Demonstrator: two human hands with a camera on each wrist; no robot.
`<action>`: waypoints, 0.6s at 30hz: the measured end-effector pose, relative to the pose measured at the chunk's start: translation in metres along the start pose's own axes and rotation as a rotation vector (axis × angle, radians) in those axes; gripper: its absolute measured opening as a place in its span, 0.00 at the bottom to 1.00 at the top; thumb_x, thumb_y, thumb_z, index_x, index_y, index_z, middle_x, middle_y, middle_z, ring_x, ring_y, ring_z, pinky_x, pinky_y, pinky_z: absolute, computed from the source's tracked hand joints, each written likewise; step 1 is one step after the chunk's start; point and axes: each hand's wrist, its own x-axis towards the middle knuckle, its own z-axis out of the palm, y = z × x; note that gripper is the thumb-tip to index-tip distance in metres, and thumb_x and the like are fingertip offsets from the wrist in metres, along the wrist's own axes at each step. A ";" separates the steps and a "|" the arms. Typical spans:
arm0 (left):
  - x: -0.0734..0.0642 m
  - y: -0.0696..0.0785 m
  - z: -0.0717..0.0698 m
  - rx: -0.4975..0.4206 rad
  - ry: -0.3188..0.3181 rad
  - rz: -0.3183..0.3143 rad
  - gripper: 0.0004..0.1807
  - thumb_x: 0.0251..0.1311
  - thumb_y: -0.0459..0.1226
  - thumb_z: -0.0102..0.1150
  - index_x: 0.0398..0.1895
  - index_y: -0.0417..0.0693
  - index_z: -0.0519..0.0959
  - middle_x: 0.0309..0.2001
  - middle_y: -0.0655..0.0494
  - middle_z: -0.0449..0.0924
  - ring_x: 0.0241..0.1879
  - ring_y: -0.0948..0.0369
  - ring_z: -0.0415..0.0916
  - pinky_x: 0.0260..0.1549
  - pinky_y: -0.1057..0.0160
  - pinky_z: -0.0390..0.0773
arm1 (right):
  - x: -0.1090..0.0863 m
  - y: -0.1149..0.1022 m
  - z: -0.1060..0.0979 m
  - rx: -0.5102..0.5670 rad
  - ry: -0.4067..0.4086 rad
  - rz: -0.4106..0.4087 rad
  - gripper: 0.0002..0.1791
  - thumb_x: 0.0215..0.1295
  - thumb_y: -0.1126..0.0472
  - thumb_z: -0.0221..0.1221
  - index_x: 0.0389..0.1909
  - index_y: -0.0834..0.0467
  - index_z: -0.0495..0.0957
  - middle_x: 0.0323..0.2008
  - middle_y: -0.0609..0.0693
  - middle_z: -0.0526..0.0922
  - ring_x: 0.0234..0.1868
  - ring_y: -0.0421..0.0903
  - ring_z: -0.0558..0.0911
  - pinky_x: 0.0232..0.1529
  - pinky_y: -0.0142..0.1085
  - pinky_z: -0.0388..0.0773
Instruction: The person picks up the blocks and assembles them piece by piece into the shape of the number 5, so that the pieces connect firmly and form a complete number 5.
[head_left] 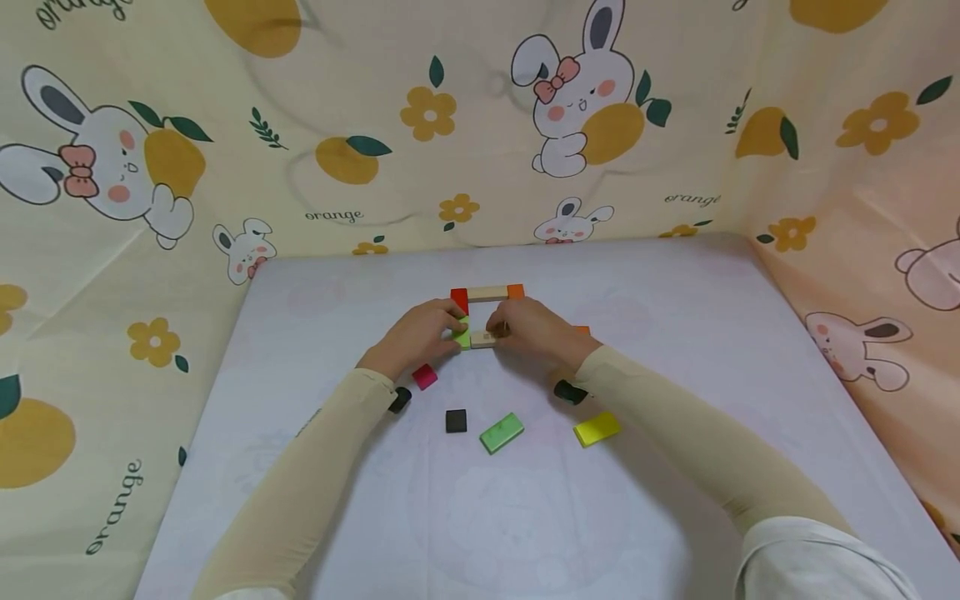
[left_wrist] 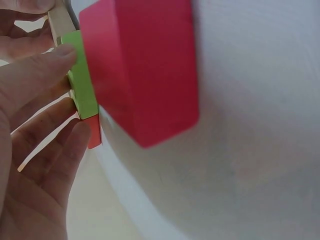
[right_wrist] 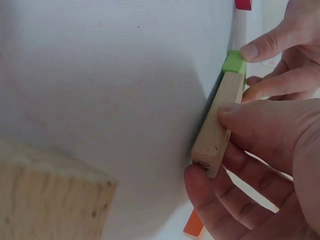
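In the head view, my left hand (head_left: 420,333) pinches a light green block (left_wrist: 84,80), its thumb on one face and fingers on the other side. My right hand (head_left: 536,329) grips a plain wooden block (right_wrist: 220,117) between thumb and fingers. One end of this wooden block meets the green block. Behind the green block, a red block (head_left: 459,298) continues the left side. Another wooden block (head_left: 487,293) lies along the back, between the red block and an orange block (head_left: 516,291). My right hand partly hides the right side of this layout.
A crimson block (head_left: 424,377) lies near my left wrist. Closer to me are a black block (head_left: 456,421), a green block (head_left: 502,433) and a yellow block (head_left: 597,429). Another orange block (head_left: 582,330) shows beyond my right wrist. A loose wooden block (right_wrist: 55,195) sits close to the right wrist camera.
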 end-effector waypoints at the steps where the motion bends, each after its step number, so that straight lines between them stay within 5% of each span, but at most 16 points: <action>1: 0.000 0.000 0.000 0.003 0.001 0.002 0.20 0.69 0.40 0.76 0.62 0.45 0.89 0.64 0.53 0.80 0.65 0.54 0.75 0.69 0.55 0.74 | 0.000 0.000 0.000 0.005 -0.001 0.004 0.13 0.70 0.66 0.73 0.53 0.59 0.91 0.44 0.47 0.89 0.44 0.48 0.82 0.53 0.42 0.83; 18: 0.000 -0.001 0.001 -0.006 0.016 0.010 0.21 0.70 0.41 0.75 0.62 0.44 0.88 0.65 0.53 0.80 0.67 0.53 0.74 0.70 0.55 0.73 | 0.003 0.000 0.006 0.018 -0.014 0.023 0.10 0.70 0.67 0.71 0.50 0.56 0.90 0.36 0.45 0.85 0.40 0.49 0.79 0.46 0.41 0.80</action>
